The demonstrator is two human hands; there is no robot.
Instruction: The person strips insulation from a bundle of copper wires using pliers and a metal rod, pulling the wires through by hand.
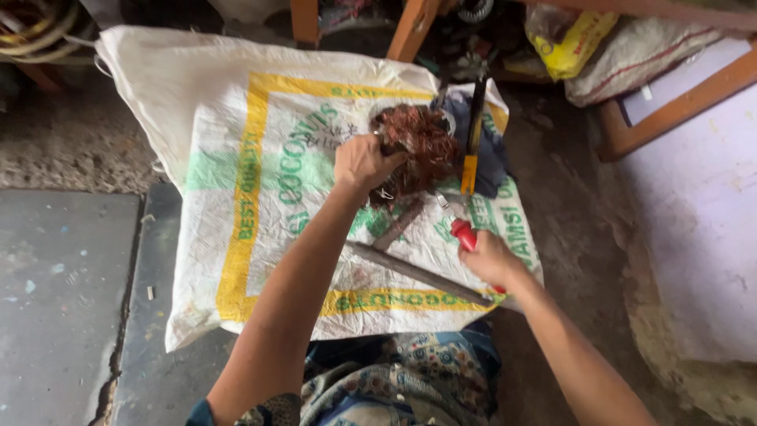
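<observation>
My left hand grips the edge of a tangled bundle of copper wire that lies on a white woven sack with yellow and green print. My right hand holds a tool with red handles, its metal tip pointing up toward the bundle. A long dark metal bar lies across the sack between my two forearms. A hacksaw with a yellow handle rests just right of the wire, on a dark cloth.
The sack is spread over a dusty floor with a grey stone slab at the left. Orange wooden legs, a yellow bag and a pale sack stand at the back right. Coiled hose sits in the top left corner.
</observation>
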